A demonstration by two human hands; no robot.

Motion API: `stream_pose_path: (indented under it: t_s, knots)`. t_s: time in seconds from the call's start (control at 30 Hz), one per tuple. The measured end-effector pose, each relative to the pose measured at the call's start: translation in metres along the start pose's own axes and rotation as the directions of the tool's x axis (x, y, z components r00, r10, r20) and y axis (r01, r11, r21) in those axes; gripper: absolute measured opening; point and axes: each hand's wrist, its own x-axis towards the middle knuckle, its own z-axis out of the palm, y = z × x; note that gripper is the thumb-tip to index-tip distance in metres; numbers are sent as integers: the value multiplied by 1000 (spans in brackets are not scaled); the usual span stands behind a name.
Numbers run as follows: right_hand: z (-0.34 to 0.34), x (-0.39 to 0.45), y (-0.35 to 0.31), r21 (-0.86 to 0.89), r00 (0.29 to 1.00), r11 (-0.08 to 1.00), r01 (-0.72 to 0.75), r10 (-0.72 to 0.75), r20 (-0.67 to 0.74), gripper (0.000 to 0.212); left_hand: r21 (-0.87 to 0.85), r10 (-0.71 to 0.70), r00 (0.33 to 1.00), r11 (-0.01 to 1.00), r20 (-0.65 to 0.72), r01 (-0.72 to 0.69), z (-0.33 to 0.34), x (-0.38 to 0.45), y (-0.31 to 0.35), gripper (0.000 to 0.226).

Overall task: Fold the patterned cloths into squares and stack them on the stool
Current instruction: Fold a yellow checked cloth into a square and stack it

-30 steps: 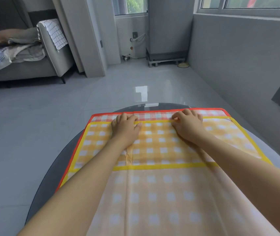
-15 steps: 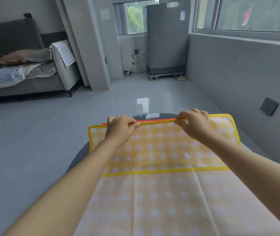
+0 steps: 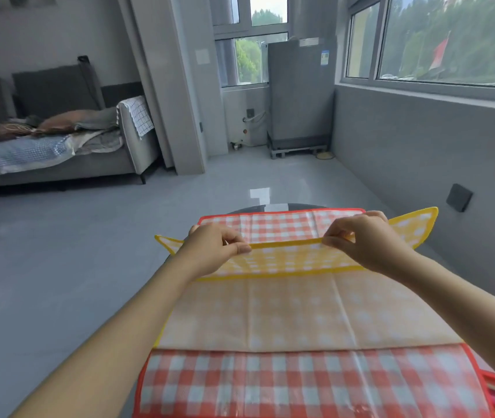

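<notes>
Yellow checked cloth (image 3: 285,260), lying over the red cloth (image 3: 300,384) on the table, is pinched by its far hem in your left hand (image 3: 213,251) and right hand (image 3: 367,242), so uneven pulling could skew the fold.

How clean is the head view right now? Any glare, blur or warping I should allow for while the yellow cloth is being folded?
Head view: hands and the yellow checked cloth are fairly sharp; the red checked cloth at the bottom edge is soft. Window light glares off the floor just beyond the table rim. Wide-angle warping bends the window frame. Flags outside are smeared.
</notes>
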Motion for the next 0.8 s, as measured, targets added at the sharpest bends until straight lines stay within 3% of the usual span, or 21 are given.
stream_pose_path:
  t_s: [0.53,0.8]
  knots:
    - [47,-85,18,25,899,996,-86,67,433,10,60,-81,970,996,231,69,72,-72,-27,8]
    - [50,-93,25,103,868,990,-98,35,495,4,34,-75,954,997,292,68,77,-75,-37,7]
